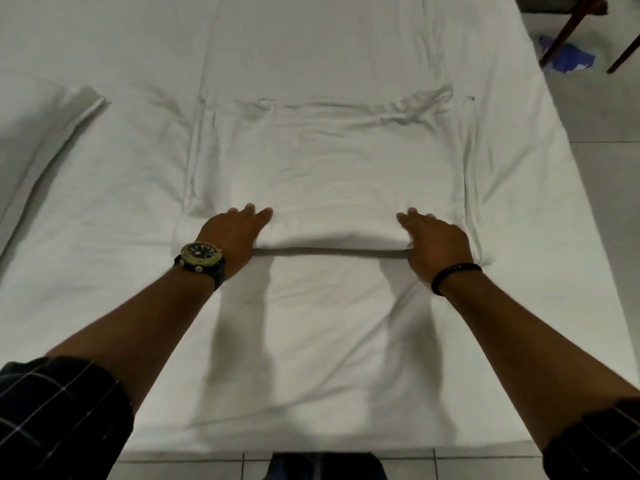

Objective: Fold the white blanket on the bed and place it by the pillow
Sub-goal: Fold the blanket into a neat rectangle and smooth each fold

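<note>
Together, left hand (pixel 230 235) and right hand (pixel 438 242) pinch blanket (pixel 329 174).

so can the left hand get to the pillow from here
Probably yes. The pillow lies off to the left, with only bare sheet between it and the left hand. That hand holds the blanket, though, so it would have to let go first.
</note>
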Action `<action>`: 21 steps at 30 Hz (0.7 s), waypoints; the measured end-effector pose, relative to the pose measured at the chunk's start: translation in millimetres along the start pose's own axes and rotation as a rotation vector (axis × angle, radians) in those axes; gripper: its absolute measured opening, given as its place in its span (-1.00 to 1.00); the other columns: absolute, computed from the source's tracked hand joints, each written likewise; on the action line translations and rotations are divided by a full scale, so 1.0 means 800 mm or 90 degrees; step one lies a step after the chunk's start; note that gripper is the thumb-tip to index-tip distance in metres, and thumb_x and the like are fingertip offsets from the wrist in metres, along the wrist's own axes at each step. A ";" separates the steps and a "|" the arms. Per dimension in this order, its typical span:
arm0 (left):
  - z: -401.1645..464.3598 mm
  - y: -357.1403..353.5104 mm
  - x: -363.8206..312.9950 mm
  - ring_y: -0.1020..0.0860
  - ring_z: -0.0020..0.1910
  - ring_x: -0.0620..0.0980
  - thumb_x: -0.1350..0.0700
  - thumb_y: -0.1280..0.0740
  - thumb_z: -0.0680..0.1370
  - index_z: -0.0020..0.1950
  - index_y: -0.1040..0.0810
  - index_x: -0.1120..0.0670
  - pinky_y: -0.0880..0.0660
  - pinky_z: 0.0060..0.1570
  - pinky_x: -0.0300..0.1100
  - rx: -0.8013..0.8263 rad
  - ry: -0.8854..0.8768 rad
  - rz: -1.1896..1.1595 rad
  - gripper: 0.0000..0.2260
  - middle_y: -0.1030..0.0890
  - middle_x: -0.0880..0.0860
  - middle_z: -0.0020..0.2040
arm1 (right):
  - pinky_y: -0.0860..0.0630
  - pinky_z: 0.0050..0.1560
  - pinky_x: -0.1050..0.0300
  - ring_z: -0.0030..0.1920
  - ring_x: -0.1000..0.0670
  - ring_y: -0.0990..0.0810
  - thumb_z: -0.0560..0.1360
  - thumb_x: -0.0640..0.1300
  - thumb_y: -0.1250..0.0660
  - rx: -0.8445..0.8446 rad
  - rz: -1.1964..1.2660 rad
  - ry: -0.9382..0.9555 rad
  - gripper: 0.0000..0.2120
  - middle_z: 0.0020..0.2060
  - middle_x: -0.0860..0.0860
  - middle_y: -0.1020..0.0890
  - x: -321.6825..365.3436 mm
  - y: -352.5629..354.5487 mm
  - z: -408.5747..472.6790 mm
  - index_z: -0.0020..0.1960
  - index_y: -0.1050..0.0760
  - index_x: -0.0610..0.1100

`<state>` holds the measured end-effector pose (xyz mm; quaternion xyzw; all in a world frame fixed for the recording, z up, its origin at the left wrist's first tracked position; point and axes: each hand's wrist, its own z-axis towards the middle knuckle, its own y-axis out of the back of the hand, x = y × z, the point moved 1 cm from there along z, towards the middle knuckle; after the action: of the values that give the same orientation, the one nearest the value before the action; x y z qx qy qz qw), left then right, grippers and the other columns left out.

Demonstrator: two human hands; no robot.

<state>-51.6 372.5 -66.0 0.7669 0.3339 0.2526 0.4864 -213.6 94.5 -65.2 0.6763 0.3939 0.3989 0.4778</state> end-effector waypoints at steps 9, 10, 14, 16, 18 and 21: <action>-0.265 -0.072 -0.070 -0.23 0.48 0.26 0.30 -0.16 0.58 0.60 -0.04 0.00 -0.34 0.32 0.06 0.148 -0.052 -0.063 -0.37 -0.11 0.15 0.59 | -0.36 0.34 -0.09 0.49 -0.16 -0.24 0.50 -0.31 -0.25 0.183 0.020 -0.047 -0.39 0.53 -0.04 -0.24 0.023 -0.041 -0.285 0.51 -0.23 -0.05; -0.275 -0.087 -0.073 -0.21 0.49 0.26 0.29 -0.15 0.58 0.60 -0.02 0.00 -0.33 0.33 0.06 0.138 -0.046 -0.070 -0.37 -0.09 0.15 0.59 | -0.34 0.37 -0.10 0.50 -0.15 -0.22 0.50 -0.31 -0.25 0.173 0.033 -0.053 -0.38 0.53 -0.04 -0.23 0.016 -0.052 -0.300 0.52 -0.22 -0.04; -0.322 -0.121 -0.080 -0.17 0.50 0.27 0.29 -0.15 0.58 0.60 -0.02 -0.01 -0.32 0.38 0.11 0.140 -0.031 -0.080 -0.38 -0.08 0.14 0.59 | -0.27 0.43 -0.07 0.52 -0.13 -0.18 0.50 -0.29 -0.24 0.190 0.039 -0.079 -0.36 0.54 -0.02 -0.20 0.023 -0.066 -0.351 0.53 -0.18 -0.02; -0.327 -0.126 -0.077 -0.13 0.52 0.27 0.32 -0.18 0.56 0.60 0.00 -0.02 -0.26 0.43 0.09 0.148 -0.019 -0.083 -0.32 -0.06 0.14 0.60 | -0.33 0.37 -0.03 0.50 -0.12 -0.22 0.51 -0.27 -0.25 0.186 0.043 -0.072 -0.38 0.53 -0.02 -0.22 0.031 -0.064 -0.355 0.53 -0.19 -0.01; -0.338 -0.127 -0.080 -0.13 0.53 0.26 0.33 -0.20 0.54 0.60 0.00 -0.02 -0.22 0.43 0.07 0.164 -0.021 -0.089 -0.30 -0.07 0.15 0.60 | -0.37 0.32 0.01 0.48 -0.11 -0.26 0.53 -0.25 -0.24 0.198 0.043 -0.064 -0.41 0.53 -0.01 -0.24 0.036 -0.062 -0.364 0.52 -0.21 -0.02; -0.379 -0.124 -0.090 -0.19 0.51 0.21 0.23 -0.25 0.56 0.59 -0.05 -0.03 -0.24 0.41 0.01 0.196 -0.033 -0.100 -0.35 -0.13 0.12 0.59 | -0.36 0.29 0.07 0.47 -0.08 -0.30 0.54 -0.23 -0.23 0.232 0.045 -0.081 -0.44 0.51 0.01 -0.27 0.038 -0.056 -0.406 0.51 -0.24 0.01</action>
<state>-340.7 523.2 -40.4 0.8100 0.4147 0.1402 0.3901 -506.6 240.8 -30.1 0.7889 0.4046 0.2941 0.3570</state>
